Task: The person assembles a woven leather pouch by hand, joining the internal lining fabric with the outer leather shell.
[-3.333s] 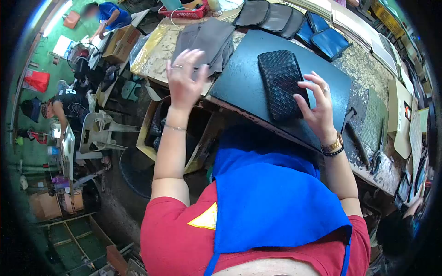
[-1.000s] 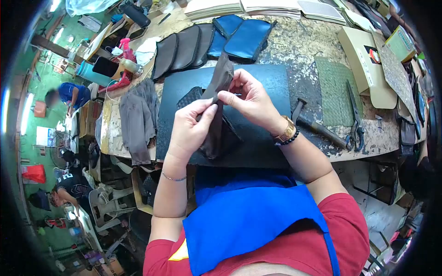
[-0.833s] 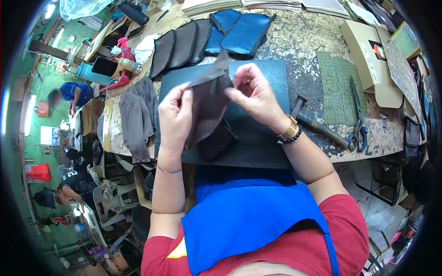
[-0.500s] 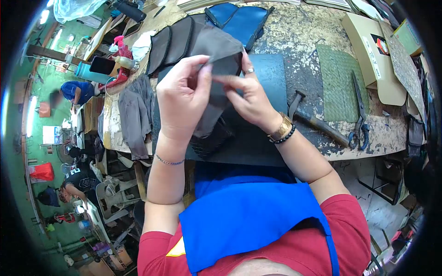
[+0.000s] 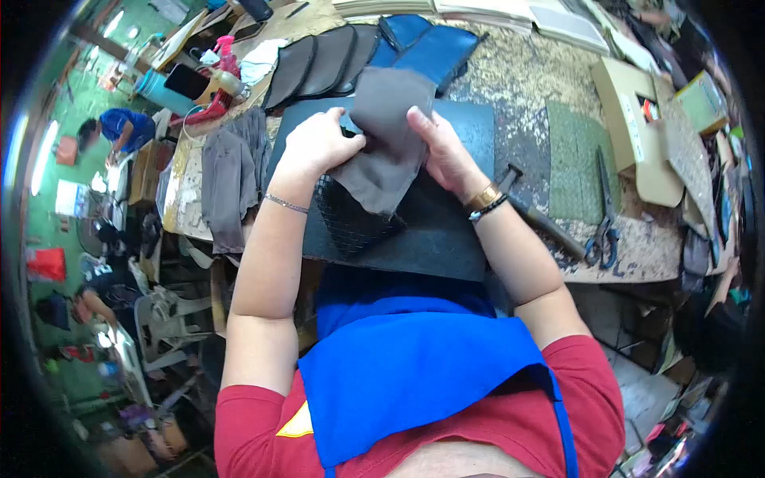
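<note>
A grey-brown piece of cloth (image 5: 386,151) is stretched between my two hands above a dark flat board (image 5: 446,239). My left hand (image 5: 317,143) grips its left side with curled fingers, and a bit of dark material shows at the fingertips. On the right edge, my right hand (image 5: 448,153) pinches the cloth, thumb on top and the other fingers hidden behind. Under the cloth's lower end a black woven-pattern piece (image 5: 355,223) rests on the board, partly covered.
Dark brown padded pieces (image 5: 319,64) and blue ones (image 5: 434,52) lie behind the board. A hammer (image 5: 546,223), scissors (image 5: 606,215), a green textured sheet (image 5: 570,159) and a cardboard box (image 5: 629,119) are on the right. Brown cloth (image 5: 231,175) drapes over the left edge. Two people work farther left.
The cloth was folded up at my fingertips and is now spread out flatter and lower. My hands have moved apart, and the camera view has shifted slightly.
</note>
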`<state>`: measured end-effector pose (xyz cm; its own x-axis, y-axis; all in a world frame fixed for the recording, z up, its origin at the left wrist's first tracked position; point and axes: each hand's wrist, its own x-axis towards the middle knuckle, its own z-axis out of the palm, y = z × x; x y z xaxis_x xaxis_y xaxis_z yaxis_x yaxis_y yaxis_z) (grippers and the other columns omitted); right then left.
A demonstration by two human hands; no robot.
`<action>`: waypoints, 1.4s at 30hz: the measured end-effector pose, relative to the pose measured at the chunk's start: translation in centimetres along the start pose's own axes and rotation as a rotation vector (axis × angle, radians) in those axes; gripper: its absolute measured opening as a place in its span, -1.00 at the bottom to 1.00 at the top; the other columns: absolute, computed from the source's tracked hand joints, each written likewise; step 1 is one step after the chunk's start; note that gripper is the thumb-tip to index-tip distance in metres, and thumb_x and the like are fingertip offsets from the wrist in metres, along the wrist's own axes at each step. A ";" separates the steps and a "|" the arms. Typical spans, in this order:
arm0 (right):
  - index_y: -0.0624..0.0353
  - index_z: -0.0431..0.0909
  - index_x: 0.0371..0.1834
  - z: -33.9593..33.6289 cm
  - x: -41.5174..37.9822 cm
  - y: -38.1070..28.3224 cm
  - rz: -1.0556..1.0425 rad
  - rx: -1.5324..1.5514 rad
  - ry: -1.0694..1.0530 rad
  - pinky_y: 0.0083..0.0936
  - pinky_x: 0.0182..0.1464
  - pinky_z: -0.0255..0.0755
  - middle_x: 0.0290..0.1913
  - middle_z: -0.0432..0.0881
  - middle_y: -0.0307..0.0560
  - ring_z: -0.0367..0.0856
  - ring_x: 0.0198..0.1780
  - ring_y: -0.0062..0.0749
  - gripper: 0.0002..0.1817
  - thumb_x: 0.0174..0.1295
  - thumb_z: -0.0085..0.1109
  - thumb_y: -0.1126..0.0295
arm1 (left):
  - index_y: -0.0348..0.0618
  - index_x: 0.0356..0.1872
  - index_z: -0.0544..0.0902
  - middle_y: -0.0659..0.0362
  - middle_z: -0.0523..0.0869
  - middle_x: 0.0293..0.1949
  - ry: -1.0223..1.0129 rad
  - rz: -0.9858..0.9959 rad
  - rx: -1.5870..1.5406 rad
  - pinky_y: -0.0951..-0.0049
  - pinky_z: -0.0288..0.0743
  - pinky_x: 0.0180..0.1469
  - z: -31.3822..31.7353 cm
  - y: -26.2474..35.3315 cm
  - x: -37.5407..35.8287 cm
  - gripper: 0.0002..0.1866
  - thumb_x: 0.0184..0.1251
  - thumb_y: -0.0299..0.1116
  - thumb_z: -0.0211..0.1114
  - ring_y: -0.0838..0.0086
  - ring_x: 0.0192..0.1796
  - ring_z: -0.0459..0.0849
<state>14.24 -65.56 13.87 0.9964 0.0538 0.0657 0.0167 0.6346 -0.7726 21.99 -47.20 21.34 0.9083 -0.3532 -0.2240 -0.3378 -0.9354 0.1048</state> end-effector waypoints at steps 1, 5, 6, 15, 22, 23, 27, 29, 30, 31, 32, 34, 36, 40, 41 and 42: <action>0.28 0.35 0.37 -0.2 0.4 0.3 -0.035 -0.154 0.033 -0.34 0.35 0.34 0.24 0.54 -0.06 0.49 0.26 -0.38 -0.35 0.35 0.28 0.11 | -0.17 0.31 0.50 -0.12 0.63 0.18 -0.008 -0.021 -0.046 0.23 0.47 0.27 -0.4 0.0 -0.2 -0.13 0.13 0.32 0.25 0.10 0.27 0.59; 0.28 0.51 0.21 -1.0 2.2 -4.1 -0.266 -0.180 0.355 -0.35 0.21 0.48 0.09 0.66 -0.07 0.64 0.08 -0.33 -0.53 0.31 0.32 0.27 | -0.24 0.32 0.50 -0.13 0.64 0.18 0.020 -0.060 -0.241 0.26 0.44 0.30 -0.2 -1.4 -0.3 -0.08 0.13 0.36 0.24 0.08 0.25 0.60; 0.26 0.50 0.21 -1.9 2.9 -6.0 -0.326 0.104 0.204 -0.27 0.20 0.51 0.12 0.64 -0.04 0.65 0.08 -0.27 -0.58 0.33 0.28 0.37 | -0.24 0.32 0.50 -0.13 0.64 0.18 0.027 -0.068 -0.240 0.26 0.43 0.30 -0.1 -1.6 0.0 -0.06 0.12 0.38 0.23 0.08 0.25 0.61; 0.29 0.22 0.37 6.3 -0.2 -12.1 -0.486 -0.526 -0.024 -0.46 0.07 0.63 0.20 0.53 0.06 0.61 0.14 -0.34 -0.46 0.33 0.09 0.64 | -0.27 -0.01 0.71 -0.16 0.74 -0.05 0.130 0.080 -0.322 0.24 0.59 0.07 -0.4 -4.4 -1.0 -0.53 0.16 -0.19 0.12 0.09 -0.06 0.76; 0.24 0.15 0.43 10.2 -0.6 -8.6 -0.547 -0.768 -0.180 -0.34 0.41 0.27 0.30 0.46 0.02 0.44 0.33 -0.33 -0.35 0.26 0.12 0.69 | -0.24 0.28 0.52 0.19 0.67 -0.27 0.154 0.103 -1.073 0.52 0.58 -0.37 2.8 -7.0 -3.5 -0.47 0.27 -0.39 0.00 0.60 -0.37 0.60; 0.24 0.14 0.43 10.5 -0.4 -7.8 -0.545 -0.790 -0.214 -0.35 0.42 0.25 0.31 0.45 0.01 0.41 0.35 -0.34 -0.34 0.26 0.11 0.69 | -0.24 0.28 0.53 0.21 0.66 -0.25 0.169 0.108 -1.127 0.52 0.58 -0.37 3.3 -7.3 -3.6 -0.48 0.27 -0.39 0.00 0.60 -0.36 0.60; 0.34 -0.05 0.51 11.2 -0.3 -5.5 -0.454 -0.934 -0.306 -0.37 0.43 0.22 0.32 0.41 0.13 0.39 0.37 -0.23 -0.21 0.19 0.07 0.70 | -0.19 0.29 0.53 0.24 0.65 -0.24 0.125 0.147 -1.229 0.58 0.53 -0.40 3.9 -8.1 -3.7 -0.49 0.28 -0.39 0.03 0.63 -0.36 0.58; 0.39 0.11 0.35 11.6 -0.8 -5.0 -0.480 -1.349 -0.310 -0.23 0.03 0.52 -0.12 0.61 0.32 0.65 -0.03 0.11 -0.36 0.19 0.12 0.58 | -0.16 0.30 0.49 0.22 0.66 -0.19 0.111 0.180 -1.222 0.58 0.52 -0.40 3.8 -8.3 -3.6 -0.49 0.28 -0.40 0.05 0.63 -0.36 0.57; 0.38 0.22 0.24 11.7 -1.2 -4.8 -0.363 -1.510 -0.331 -0.16 -0.11 0.55 -0.28 0.62 0.36 0.66 -0.18 0.22 -0.45 0.18 0.14 0.54 | -0.15 0.31 0.47 0.21 0.67 -0.16 0.102 0.198 -1.217 0.58 0.51 -0.40 3.7 -8.2 -3.6 -0.49 0.29 -0.40 0.06 0.63 -0.37 0.57; 0.36 0.30 0.12 12.0 -1.5 -4.7 -0.242 -1.628 -0.382 -0.17 -0.07 0.54 -0.25 0.62 0.36 0.65 -0.14 0.19 -0.55 0.16 0.17 0.52 | -0.14 0.29 0.45 0.20 0.67 -0.12 0.161 0.177 -1.232 0.58 0.51 -0.39 3.9 -7.9 -3.7 -0.50 0.29 -0.41 0.08 0.64 -0.38 0.56; 0.35 0.30 -0.04 11.0 -1.1 -3.9 -0.378 -1.651 -0.541 0.00 -0.22 0.47 -0.40 0.55 0.41 0.54 -0.27 0.38 -0.63 0.11 0.16 0.48 | -0.12 0.28 0.44 0.19 0.67 -0.08 0.221 0.157 -1.247 0.58 0.50 -0.38 4.1 -7.5 -3.8 -0.51 0.29 -0.42 0.09 0.64 -0.39 0.56; 0.39 0.47 -0.20 10.8 -1.0 -3.7 -0.089 -1.843 -0.611 -0.06 -0.18 0.52 -0.38 0.61 0.36 0.62 -0.26 0.26 -0.75 0.13 0.14 0.42 | -0.11 0.24 0.42 0.15 0.66 -0.03 0.352 0.170 -1.191 0.55 0.50 -0.36 4.6 -7.1 -4.3 -0.54 0.29 -0.42 0.14 0.63 -0.39 0.55; 0.39 0.56 -0.24 10.7 -0.3 -3.7 0.109 -1.973 -0.689 -0.08 -0.13 0.53 -0.36 0.64 0.34 0.66 -0.23 0.20 -0.73 0.18 0.12 0.34 | -0.12 0.19 0.40 0.11 0.65 0.01 0.491 0.230 -1.048 0.49 0.51 -0.34 4.9 -6.7 -4.9 -0.57 0.30 -0.40 0.21 0.61 -0.38 0.56; 0.37 0.64 -0.21 11.4 0.7 -3.4 0.292 -1.890 -0.778 -0.09 -0.02 0.54 -0.32 0.68 0.33 0.68 -0.19 0.17 -0.62 0.26 0.10 0.19 | -0.09 -0.05 0.57 0.04 0.63 0.14 0.625 0.340 -0.787 0.36 0.57 -0.16 5.2 -5.9 -5.7 -0.75 0.33 -0.27 0.32 0.36 -0.19 0.68; 0.36 0.64 -0.19 11.4 0.9 -3.1 0.270 -1.836 -0.808 -0.09 0.00 0.54 -0.32 0.69 0.32 0.68 -0.18 0.17 -0.60 0.28 0.09 0.15 | -0.08 -0.11 0.61 0.04 0.63 0.16 0.686 0.382 -0.708 0.34 0.58 -0.12 5.4 -5.5 -5.8 -0.78 0.33 -0.24 0.33 0.31 -0.14 0.71; 0.36 0.63 -0.11 11.3 1.3 -2.6 0.345 -1.877 -0.787 -0.13 0.07 0.52 -0.19 0.67 0.36 0.66 -0.11 0.18 -0.58 0.29 0.11 0.14 | -0.05 -0.23 0.65 0.00 0.59 0.23 0.611 0.318 -0.664 0.26 0.58 0.00 4.2 -4.8 -7.3 -0.73 0.32 -0.08 0.34 0.14 0.01 0.71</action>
<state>14.56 -58.41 23.12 0.7435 0.5440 -0.3889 0.4326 -0.8347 -0.3407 15.96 -40.18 18.41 0.8330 -0.3419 0.4349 -0.5531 -0.5290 0.6435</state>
